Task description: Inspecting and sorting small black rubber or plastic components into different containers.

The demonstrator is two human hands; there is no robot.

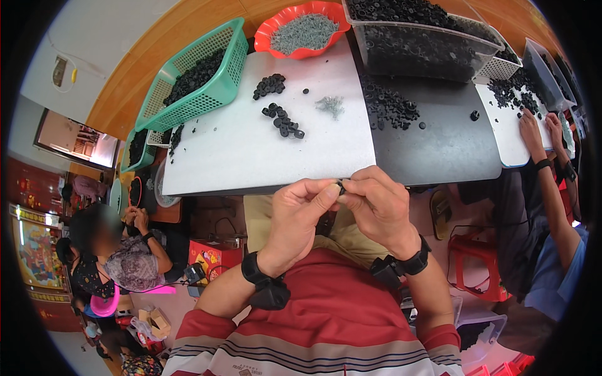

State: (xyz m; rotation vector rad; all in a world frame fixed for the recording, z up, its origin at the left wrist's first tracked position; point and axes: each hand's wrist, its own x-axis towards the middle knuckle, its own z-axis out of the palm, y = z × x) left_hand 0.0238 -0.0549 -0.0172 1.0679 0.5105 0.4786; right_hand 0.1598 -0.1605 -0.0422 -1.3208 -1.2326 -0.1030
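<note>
Pinches a small dark part [340,186] between thumb and fingers of the left hand [296,216] and right hand [384,210], tips almost meeting and largely hiding its form. Holds it at the near edge of the white board [244,156]. Shows beyond, on the board, loose black round parts [283,122] beside a small greyish pile [330,107].

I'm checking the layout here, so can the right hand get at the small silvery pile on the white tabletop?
Probably yes: nothing seems to stand between the right hand and the silvery pile, though that hand is pinching a small black part.
</note>
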